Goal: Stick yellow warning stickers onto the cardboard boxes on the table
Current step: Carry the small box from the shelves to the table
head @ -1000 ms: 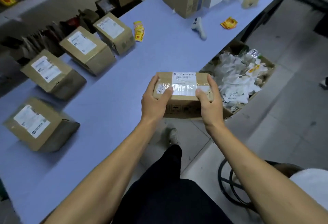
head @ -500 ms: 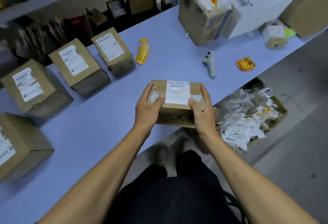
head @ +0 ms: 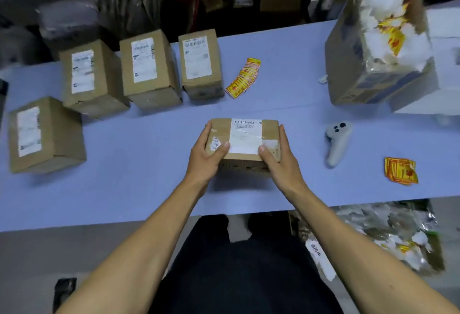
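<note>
Both hands are on a small cardboard box point(head: 245, 139) sitting over the middle of the light blue table point(head: 149, 164), toward the near edge. The left hand point(head: 206, 157) grips the box's left end, fingers wrapped along the side and thumb laid on top, and the right hand point(head: 281, 159) does the same on the right end with its thumb resting by the corner of the white label point(head: 245, 137) on the lid. Can't really tell if the box is resting on the table or lifted a touch, there's a shadow under it either way. Off to the left there's a loose row of four bigger cardboard boxes point(head: 149, 70), each with a white shipping label facing up, the leftmost one sitting nearer the front than the other three. Just right of that row lies a fanned stack of yellow warning stickers point(head: 244, 77), flat on the table and well apart from the held box. A second little pile of yellow stickers point(head: 400, 170) sits far right, near the front edge. Between that pile and the held box lies a grey handheld controller point(head: 337, 142). Back right there's a tall open carton point(head: 373, 45) stuffed with white and yellow paper scraps, pretty blurry. Below the table's right end is another box of scraps point(head: 393, 236) on the floor.
</note>
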`<state>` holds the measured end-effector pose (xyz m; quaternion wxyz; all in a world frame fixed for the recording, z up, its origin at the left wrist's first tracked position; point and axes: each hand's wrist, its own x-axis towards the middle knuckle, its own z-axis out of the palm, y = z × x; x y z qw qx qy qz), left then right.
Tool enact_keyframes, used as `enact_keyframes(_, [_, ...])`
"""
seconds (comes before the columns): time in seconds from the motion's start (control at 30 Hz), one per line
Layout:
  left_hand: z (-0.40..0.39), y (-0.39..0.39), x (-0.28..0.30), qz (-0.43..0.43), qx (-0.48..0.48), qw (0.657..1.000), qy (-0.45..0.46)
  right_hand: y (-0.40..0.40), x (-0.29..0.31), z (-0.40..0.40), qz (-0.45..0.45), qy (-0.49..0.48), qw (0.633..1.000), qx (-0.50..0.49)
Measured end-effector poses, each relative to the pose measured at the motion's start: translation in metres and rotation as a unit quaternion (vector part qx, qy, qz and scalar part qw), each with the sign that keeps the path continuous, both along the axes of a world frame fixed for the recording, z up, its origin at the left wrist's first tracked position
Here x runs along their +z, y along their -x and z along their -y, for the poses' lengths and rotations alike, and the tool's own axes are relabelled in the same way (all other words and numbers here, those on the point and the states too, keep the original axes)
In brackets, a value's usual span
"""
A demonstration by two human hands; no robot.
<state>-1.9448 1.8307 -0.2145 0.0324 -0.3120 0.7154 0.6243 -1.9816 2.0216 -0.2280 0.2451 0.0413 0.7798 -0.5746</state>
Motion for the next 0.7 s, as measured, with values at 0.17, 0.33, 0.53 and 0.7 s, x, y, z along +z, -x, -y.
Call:
enact_keyframes(0.17, [0.012, -0.004, -0.013, 0.009, 0.060, 0.998, 0.021, 0.020, -0.011, 0.021, -0.001, -0.007, 0.997, 0.083])
enact_keyframes(0.33, [0.026, 0.002, -0.023, 0.020, 0.067, 0.997, 0.042, 0.039, -0.018, 0.038, -0.018, -0.013, 0.992, 0.125])
enact_keyframes(0.53, [0.039, 0.005, -0.020, 0.038, 0.027, 0.997, 0.070, 0.040, -0.023, 0.052, -0.007, 0.004, 0.991, 0.131])
enact_keyframes(0.7, [0.040, 0.027, -0.015, 0.050, -0.095, 0.941, 0.320, 0.056, -0.026, 0.045, -0.028, -0.025, 0.992, 0.119])
